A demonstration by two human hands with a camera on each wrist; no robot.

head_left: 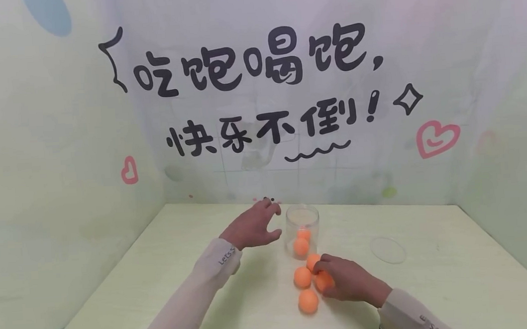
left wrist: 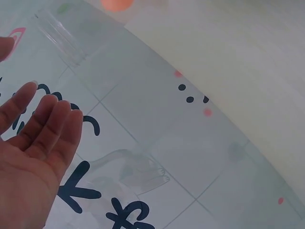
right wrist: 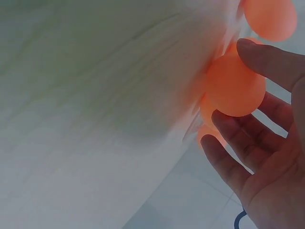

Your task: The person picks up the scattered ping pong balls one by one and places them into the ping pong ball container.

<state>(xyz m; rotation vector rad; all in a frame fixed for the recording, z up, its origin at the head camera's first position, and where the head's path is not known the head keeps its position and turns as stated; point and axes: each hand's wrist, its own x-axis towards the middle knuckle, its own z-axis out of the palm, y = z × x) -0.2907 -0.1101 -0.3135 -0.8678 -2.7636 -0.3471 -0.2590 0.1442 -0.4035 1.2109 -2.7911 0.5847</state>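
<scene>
My right hand (head_left: 351, 281) holds an orange ping-pong ball (right wrist: 236, 88) between thumb and fingers, low over the table. Close beside it lie several more balls: one loose ball (head_left: 302, 278) to its left, another ball (head_left: 308, 301) nearer me, and a third ball (head_left: 314, 262) behind. A clear cylindrical jar (head_left: 303, 216) stands upright just beyond them. Inside, near its bottom, orange balls (head_left: 301, 246) show through the wall. To the left of the jar my left hand (head_left: 256, 226) hovers with spread, bent fingers, holding nothing; its palm (left wrist: 26, 174) faces the left wrist camera.
A thin, clear round lid (head_left: 388, 250) lies flat on the pale table (head_left: 447, 279), right of the jar. Behind the table hangs a printed backdrop (head_left: 255, 180) with dark lettering, and similar side walls (head_left: 64, 171) enclose it.
</scene>
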